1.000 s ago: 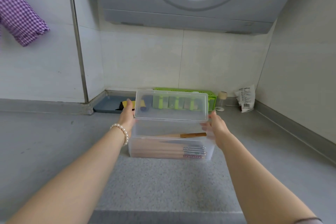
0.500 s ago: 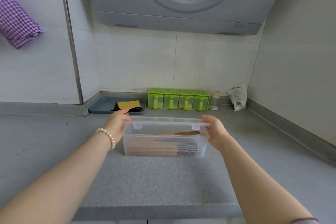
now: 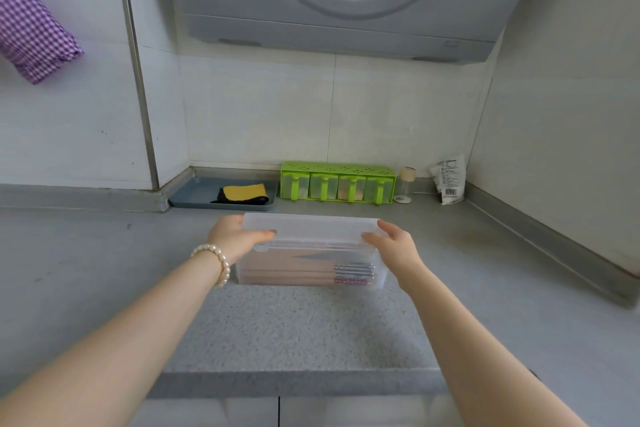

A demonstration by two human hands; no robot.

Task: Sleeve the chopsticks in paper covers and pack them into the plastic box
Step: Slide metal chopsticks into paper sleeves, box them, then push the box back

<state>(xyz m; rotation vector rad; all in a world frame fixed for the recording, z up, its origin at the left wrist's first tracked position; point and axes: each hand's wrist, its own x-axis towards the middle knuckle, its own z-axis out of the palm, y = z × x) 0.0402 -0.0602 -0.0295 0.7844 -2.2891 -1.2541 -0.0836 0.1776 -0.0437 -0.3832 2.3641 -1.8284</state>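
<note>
A clear plastic box (image 3: 311, 279) stands on the grey counter in front of me, with its translucent lid (image 3: 311, 227) lying flat on top. Through the front wall I see several chopsticks (image 3: 304, 270) in tan paper covers, their patterned ends pointing right. My left hand (image 3: 232, 237) grips the lid's left end, thumb on top of it. My right hand (image 3: 393, 244) holds the lid's right end, fingers curled over the edge.
A green spice rack (image 3: 337, 182) stands against the back wall, with a small jar (image 3: 405, 184) and a white packet (image 3: 448, 178) to its right. A blue tray (image 3: 194, 196) with a yellow-and-black sponge (image 3: 244, 192) sits at the back left. The range hood (image 3: 346, 0) hangs overhead.
The lid was held tilted up above the box; both hands have lowered it flat onto the box's rim.
</note>
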